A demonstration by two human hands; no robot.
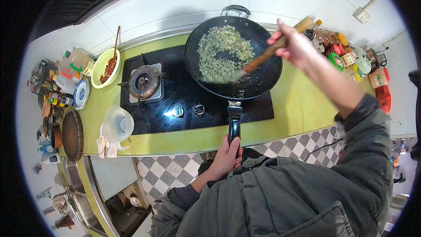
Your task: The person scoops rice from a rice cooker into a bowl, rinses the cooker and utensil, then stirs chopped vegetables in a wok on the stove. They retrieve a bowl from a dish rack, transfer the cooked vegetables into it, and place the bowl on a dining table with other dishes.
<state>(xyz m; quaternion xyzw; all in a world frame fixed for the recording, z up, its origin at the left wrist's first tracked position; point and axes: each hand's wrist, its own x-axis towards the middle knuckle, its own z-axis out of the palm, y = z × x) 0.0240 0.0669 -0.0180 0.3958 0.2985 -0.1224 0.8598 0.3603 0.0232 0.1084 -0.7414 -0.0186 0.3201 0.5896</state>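
A black wok is over the right side of the black gas stove, hiding whatever is beneath it. My left hand is closed around its long black handle, near the counter's front edge. In my raised right hand is a spatula with a wooden handle. Its blurred head reaches down into the wok, at the lower edge of a spread of pale green and whitish chopped food. A small loop handle shows at the wok's far side.
Left of the wok is an uncovered burner. Beyond it stands a pale green bowl with reddish-brown food and a stick-like utensil. A clear plastic tub and cloth sit near the front edge. Jars crowd the right, bottles the left.
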